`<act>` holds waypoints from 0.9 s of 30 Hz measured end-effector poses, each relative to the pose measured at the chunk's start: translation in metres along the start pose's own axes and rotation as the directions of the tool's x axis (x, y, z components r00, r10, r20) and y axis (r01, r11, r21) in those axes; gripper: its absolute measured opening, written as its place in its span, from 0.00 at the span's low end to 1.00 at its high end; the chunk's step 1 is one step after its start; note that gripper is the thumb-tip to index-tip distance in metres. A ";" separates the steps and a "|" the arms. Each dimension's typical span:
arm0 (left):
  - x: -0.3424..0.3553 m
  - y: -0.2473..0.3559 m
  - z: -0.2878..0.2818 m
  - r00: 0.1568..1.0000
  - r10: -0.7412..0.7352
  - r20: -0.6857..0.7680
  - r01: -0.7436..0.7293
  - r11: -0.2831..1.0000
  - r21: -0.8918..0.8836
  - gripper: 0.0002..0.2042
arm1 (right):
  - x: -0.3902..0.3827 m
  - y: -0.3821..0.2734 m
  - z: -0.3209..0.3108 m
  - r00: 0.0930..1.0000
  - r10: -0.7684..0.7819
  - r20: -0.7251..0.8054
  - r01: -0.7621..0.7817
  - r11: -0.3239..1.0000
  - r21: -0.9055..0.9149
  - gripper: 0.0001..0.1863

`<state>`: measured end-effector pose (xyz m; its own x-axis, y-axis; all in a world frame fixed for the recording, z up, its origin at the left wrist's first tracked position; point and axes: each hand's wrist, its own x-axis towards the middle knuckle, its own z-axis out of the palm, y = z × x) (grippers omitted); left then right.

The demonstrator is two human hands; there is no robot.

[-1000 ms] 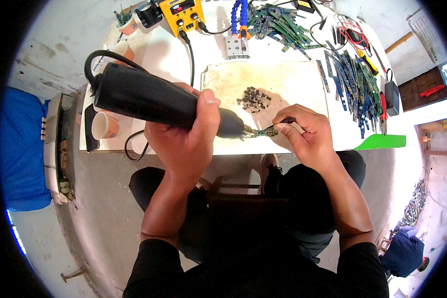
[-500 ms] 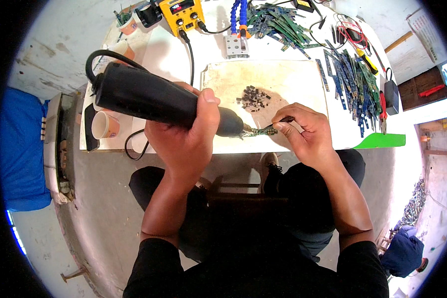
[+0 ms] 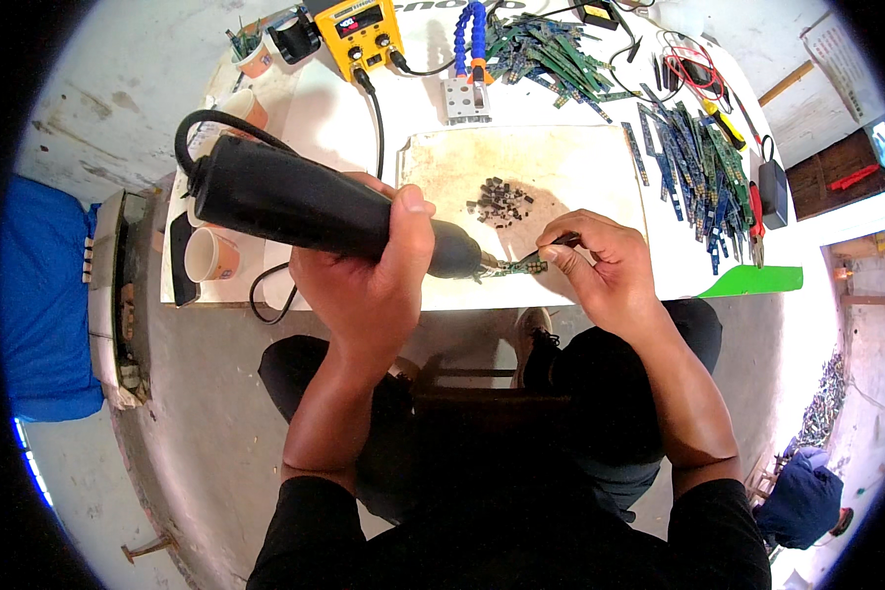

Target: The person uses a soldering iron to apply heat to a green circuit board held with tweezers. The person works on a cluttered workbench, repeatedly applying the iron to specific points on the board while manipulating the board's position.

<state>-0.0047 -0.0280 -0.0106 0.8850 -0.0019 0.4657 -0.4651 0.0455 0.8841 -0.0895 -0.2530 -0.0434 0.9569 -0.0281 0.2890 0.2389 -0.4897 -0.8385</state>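
Left grip (image 3: 369, 270) clasps black heat gun (image 3: 285, 202); right grip (image 3: 608, 270) pinches slim dark tool (image 3: 563, 239). Green strip (image 3: 531, 266) lies just left of right grip, long axis left-right.

1. A board (image 3: 442, 162) lies on the table (image 3: 324, 108), with a heap of small parts (image 3: 501, 201) on it.
2. Behind the board stands a metal block (image 3: 465, 101), between the control station (image 3: 361, 34) on its left and a far strip pile (image 3: 551, 54) on its right.
3. Right of the board lies a second strip pile (image 3: 703, 172).
4. Before the heap, a single strip (image 3: 529, 265) sits between the left hand (image 3: 369, 275) and right hand (image 3: 605, 265).
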 end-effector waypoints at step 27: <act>-0.001 0.001 -0.002 0.999 -0.017 0.033 0.018 0.999 -0.028 0.03 | 0.000 -0.002 -0.001 1.000 -0.006 -0.004 0.006 1.000 0.009 0.05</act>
<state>-0.0062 -0.0258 -0.0099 0.8916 -0.0355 0.4513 -0.4481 0.0735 0.8910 -0.0904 -0.2523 -0.0412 0.9549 -0.0286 0.2956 0.2459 -0.4818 -0.8411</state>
